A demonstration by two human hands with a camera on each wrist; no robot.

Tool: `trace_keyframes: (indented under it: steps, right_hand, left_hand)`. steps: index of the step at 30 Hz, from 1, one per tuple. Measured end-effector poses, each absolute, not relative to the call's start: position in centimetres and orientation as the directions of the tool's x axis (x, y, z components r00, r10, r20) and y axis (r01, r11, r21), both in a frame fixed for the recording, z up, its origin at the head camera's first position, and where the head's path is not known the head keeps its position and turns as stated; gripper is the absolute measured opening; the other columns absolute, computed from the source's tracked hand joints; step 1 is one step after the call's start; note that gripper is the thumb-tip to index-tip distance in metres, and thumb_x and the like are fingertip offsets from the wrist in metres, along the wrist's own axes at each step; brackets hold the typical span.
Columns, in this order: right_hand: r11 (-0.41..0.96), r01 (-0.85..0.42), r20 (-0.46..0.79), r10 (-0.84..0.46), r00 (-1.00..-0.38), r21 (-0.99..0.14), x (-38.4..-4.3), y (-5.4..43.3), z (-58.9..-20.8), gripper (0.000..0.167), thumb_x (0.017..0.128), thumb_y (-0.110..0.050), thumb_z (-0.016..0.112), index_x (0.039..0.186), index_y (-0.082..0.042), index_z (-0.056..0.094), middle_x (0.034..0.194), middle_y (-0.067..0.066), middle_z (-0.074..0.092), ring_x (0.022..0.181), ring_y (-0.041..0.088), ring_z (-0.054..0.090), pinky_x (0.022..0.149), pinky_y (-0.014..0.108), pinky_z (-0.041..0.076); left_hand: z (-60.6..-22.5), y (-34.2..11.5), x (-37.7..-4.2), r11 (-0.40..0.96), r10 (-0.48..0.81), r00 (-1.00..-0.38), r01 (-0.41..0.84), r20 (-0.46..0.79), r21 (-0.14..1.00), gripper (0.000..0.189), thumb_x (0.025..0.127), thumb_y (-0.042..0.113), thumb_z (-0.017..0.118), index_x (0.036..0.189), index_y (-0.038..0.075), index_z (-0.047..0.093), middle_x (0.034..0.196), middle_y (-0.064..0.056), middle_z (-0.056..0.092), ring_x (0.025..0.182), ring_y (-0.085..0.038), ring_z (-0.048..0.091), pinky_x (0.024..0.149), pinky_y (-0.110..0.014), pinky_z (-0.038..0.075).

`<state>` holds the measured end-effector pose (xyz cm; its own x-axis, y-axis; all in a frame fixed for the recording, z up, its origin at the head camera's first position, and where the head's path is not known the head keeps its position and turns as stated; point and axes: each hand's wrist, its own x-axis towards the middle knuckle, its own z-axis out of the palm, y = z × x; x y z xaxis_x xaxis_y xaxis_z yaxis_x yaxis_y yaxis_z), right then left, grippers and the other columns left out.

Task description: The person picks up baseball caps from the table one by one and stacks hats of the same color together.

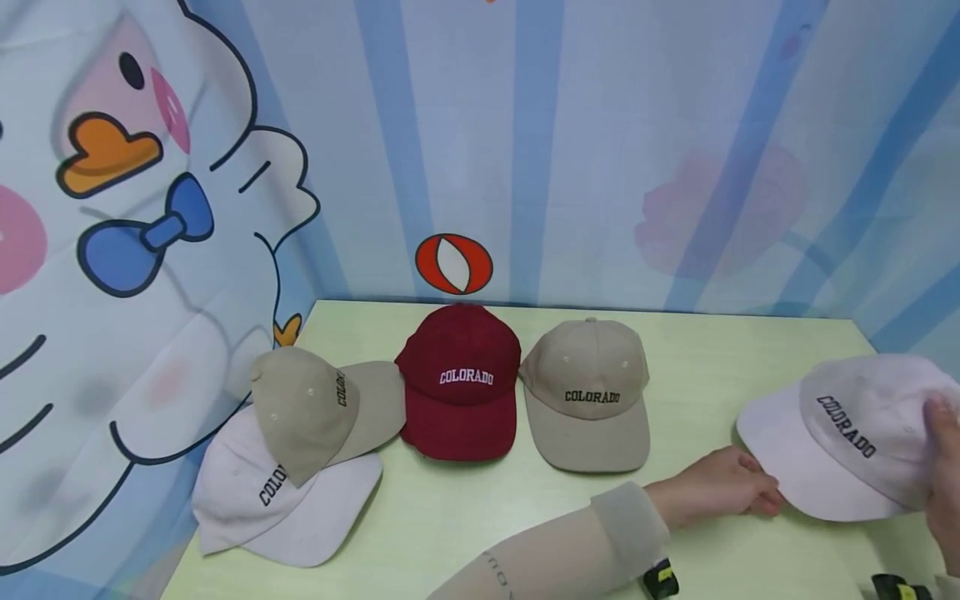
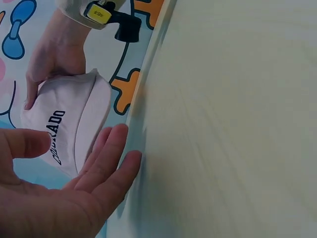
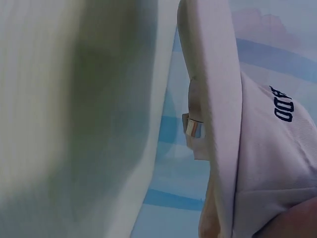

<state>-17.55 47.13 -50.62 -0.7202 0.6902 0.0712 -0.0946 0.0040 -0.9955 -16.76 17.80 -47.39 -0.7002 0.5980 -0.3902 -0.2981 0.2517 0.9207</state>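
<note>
At the right of the head view, my right hand (image 1: 943, 467) grips a pale pinkish-white baseball cap (image 1: 862, 433) by its crown, thumb on the outside. Black "COLORADO" lettering runs across the cap's front, and its brim points left. In the right wrist view the brim (image 3: 218, 119) stands edge-on above the table, with a strap and metal buckle (image 3: 193, 128) showing behind. My left hand (image 1: 716, 483) is beside the brim's edge, thumb and fingers apart in the left wrist view. Part of the right hand lies hidden behind the cap.
A red cap (image 1: 461, 425) and a beige cap (image 1: 588, 442) sit side by side toward the back of the pale table (image 1: 697, 367). Left of them, another beige cap (image 1: 300, 408) overlaps a second whitish cap (image 1: 322, 517). A printed cloth (image 1: 465, 125) hangs behind.
</note>
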Motion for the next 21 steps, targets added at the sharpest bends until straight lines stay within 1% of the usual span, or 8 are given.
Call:
trace_keyframes:
  steps: [3, 6, 8, 11, 13, 18, 20, 21]
  right_hand:
    - [0.076, -0.036, 0.078, 0.682, -0.728, -0.996, -16.5, 44.1, -47.6, 0.029, 0.106, -0.032, 0.058, 0.135, -0.027, 0.054, 0.095, -0.017, 0.061, 0.071, -0.007, 0.061, 0.058, 0.007, 0.043]
    - [0.113, 0.028, 0.061, 0.709, -0.703, -0.993, -15.8, 41.1, -44.6, 0.031, 0.107, -0.027, 0.057, 0.138, -0.029, 0.054, 0.096, -0.019, 0.059, 0.075, -0.008, 0.058, 0.061, 0.004, 0.040]
    - [0.171, 0.053, 0.085, 0.704, -0.705, -0.984, -15.4, 40.0, -43.5, 0.033, 0.108, -0.024, 0.056, 0.140, -0.029, 0.053, 0.097, -0.020, 0.058, 0.077, -0.007, 0.057, 0.064, 0.004, 0.039]
    - [0.251, 0.047, 0.134, 0.655, -0.744, -0.967, -15.0, 39.3, -42.8, 0.033, 0.108, -0.020, 0.056, 0.139, -0.030, 0.053, 0.098, -0.020, 0.058, 0.079, -0.007, 0.057, 0.065, 0.004, 0.039]
    - [0.265, 0.020, 0.153, 0.613, -0.775, -0.964, -14.8, 39.1, -42.6, 0.030, 0.107, -0.019, 0.057, 0.135, -0.031, 0.055, 0.097, -0.021, 0.059, 0.078, -0.007, 0.058, 0.064, 0.006, 0.039]
    - [0.093, -0.091, 0.127, 0.553, -0.824, -0.991, -14.5, 38.1, -42.0, 0.022, 0.104, -0.016, 0.064, 0.121, -0.030, 0.059, 0.094, -0.018, 0.064, 0.075, -0.006, 0.061, 0.060, 0.008, 0.040]
    - [0.043, -0.119, 0.123, 0.557, -0.821, -0.992, -14.4, 37.3, -41.7, 0.022, 0.103, -0.013, 0.064, 0.118, -0.028, 0.059, 0.094, -0.016, 0.064, 0.074, -0.005, 0.062, 0.060, 0.008, 0.042]
    - [0.053, -0.117, 0.126, 0.575, -0.809, -0.992, -14.5, 36.8, -41.5, 0.022, 0.103, -0.012, 0.064, 0.117, -0.029, 0.060, 0.094, -0.016, 0.063, 0.073, -0.005, 0.062, 0.060, 0.008, 0.043]
  left_hand:
    - [-47.1, 16.9, -17.0, 0.319, 0.610, -0.691, -0.236, -0.389, 0.918, 0.013, 0.104, 0.024, 0.059, 0.108, 0.014, 0.065, 0.092, 0.000, 0.078, 0.081, -0.009, 0.073, 0.080, -0.022, 0.055]
    - [-46.8, 15.8, -17.1, 0.386, 0.629, -0.679, -0.150, -0.378, 0.910, 0.017, 0.105, 0.030, 0.058, 0.109, 0.018, 0.068, 0.087, 0.006, 0.076, 0.077, -0.004, 0.070, 0.079, -0.022, 0.054]
    - [-46.5, 14.9, -17.1, 0.423, 0.652, -0.663, -0.085, -0.368, 0.902, 0.019, 0.105, 0.033, 0.057, 0.109, 0.020, 0.070, 0.084, 0.009, 0.076, 0.076, -0.001, 0.069, 0.077, -0.021, 0.053]
    - [-46.1, 13.6, -17.2, 0.448, 0.698, -0.625, 0.002, -0.349, 0.894, 0.019, 0.106, 0.035, 0.057, 0.106, 0.021, 0.071, 0.081, 0.012, 0.075, 0.077, 0.002, 0.067, 0.074, -0.021, 0.051]
    - [-45.7, 12.7, -17.4, 0.445, 0.732, -0.590, 0.036, -0.340, 0.895, 0.020, 0.107, 0.034, 0.057, 0.107, 0.020, 0.072, 0.080, 0.012, 0.074, 0.078, 0.002, 0.067, 0.074, -0.022, 0.050]
    - [-44.7, 10.7, -17.9, 0.414, 0.787, -0.543, 0.112, -0.294, 0.903, 0.022, 0.107, 0.033, 0.056, 0.112, 0.019, 0.072, 0.081, 0.014, 0.073, 0.081, 0.005, 0.067, 0.076, -0.019, 0.051]
    - [-44.3, 10.0, -18.1, 0.399, 0.796, -0.544, 0.144, -0.264, 0.905, 0.021, 0.108, 0.032, 0.056, 0.113, 0.018, 0.071, 0.082, 0.015, 0.072, 0.082, 0.005, 0.067, 0.076, -0.018, 0.051]
    - [-44.2, 9.7, -18.2, 0.389, 0.800, -0.545, 0.155, -0.250, 0.908, 0.020, 0.108, 0.031, 0.056, 0.114, 0.018, 0.070, 0.084, 0.015, 0.072, 0.082, 0.006, 0.066, 0.077, -0.017, 0.051]
